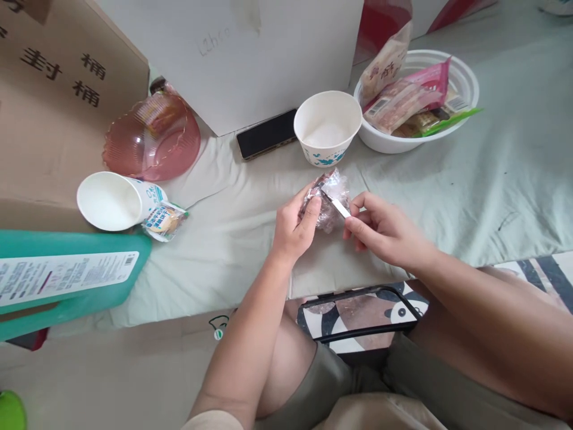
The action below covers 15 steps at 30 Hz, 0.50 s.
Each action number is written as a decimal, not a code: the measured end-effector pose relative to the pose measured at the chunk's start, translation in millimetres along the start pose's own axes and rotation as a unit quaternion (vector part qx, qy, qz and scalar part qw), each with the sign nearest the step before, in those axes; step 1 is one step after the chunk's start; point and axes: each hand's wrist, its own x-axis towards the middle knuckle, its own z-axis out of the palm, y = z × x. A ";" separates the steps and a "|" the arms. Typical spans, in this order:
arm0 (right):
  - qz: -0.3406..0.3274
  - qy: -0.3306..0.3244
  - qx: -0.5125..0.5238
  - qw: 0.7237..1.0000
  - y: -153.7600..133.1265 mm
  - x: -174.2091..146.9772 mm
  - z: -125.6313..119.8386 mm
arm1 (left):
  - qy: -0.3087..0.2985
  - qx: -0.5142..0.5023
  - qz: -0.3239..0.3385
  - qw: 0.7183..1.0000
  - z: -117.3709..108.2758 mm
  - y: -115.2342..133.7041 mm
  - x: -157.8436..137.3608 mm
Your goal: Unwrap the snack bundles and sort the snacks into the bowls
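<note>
Left hand [298,224] is clamped round a crinkly snack packet [331,203], right hand [380,230] pinching what looks like its end strip, which runs diagonally between both grips.

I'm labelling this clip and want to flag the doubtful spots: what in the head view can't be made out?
- Small packet in the head view: contents unclear; crinkled wrapper and the left hand cover it.
- Strip pinched by the right hand: too small to tell what it is.
- Label on the green container: print too small, cut off by the left edge.
- Snack bowl: lower packets hidden by those on top.
- Phone: partly under the white box.
</note>
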 end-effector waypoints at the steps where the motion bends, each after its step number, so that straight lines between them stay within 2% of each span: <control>1: -0.001 -0.002 -0.005 1.000 0.3 -0.6 -1.2 | 0.003 -0.001 -0.001 1.000 0.7 -0.2 0.1; 7: -0.011 -0.021 -0.047 0.999 1.8 -3.2 -8.8 | 0.056 -0.017 0.001 0.998 2.1 -2.2 4.1; 15: -0.022 -0.047 -0.158 0.986 4.4 -3.5 -16.5 | 0.191 -0.145 -0.090 0.967 -1.3 -15.4 14.8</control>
